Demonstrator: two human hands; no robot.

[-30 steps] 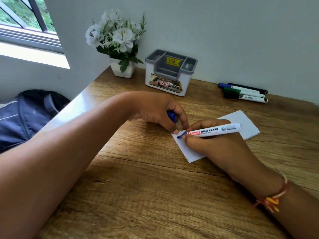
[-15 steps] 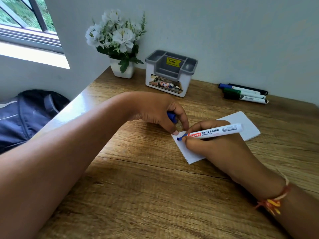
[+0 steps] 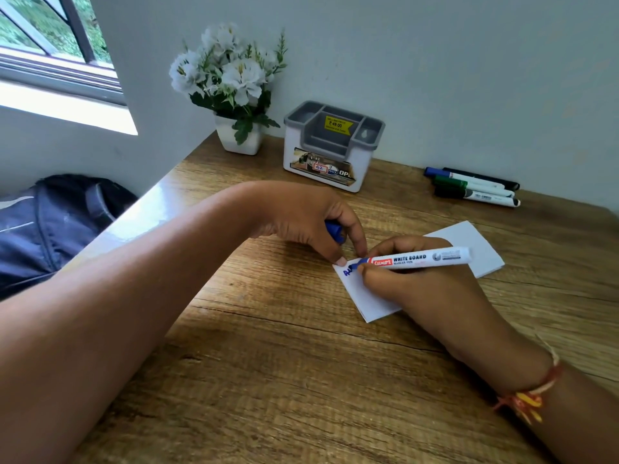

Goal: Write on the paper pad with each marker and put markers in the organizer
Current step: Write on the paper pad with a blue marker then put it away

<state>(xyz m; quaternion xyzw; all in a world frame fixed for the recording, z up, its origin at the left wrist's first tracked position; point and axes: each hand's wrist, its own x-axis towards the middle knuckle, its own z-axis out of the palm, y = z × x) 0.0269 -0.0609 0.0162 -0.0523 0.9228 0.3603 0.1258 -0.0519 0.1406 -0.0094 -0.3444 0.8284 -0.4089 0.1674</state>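
Observation:
A white paper pad [image 3: 469,244] lies on the wooden desk [image 3: 268,380]. My right hand [image 3: 418,283] grips a white board marker [image 3: 418,257] with a blue tip, its tip touching the pad's near left corner beside fresh blue letters. My left hand [image 3: 301,222] pins that corner with its fingertips and holds the blue marker cap [image 3: 335,231] in its curled fingers. Several capped markers [image 3: 472,187], blue, green and black, lie together at the back right. The grey and white organizer [image 3: 331,145] stands by the wall with nothing in its compartments.
A white pot of white flowers [image 3: 234,95] stands left of the organizer in the desk's back corner. A dark backpack [image 3: 50,226] lies below the desk's left edge, under a window. The wall runs close behind the organizer and markers.
The marker tip has moved slightly right across the pad's corner, leaving blue letters there. My left hand has stayed on the corner.

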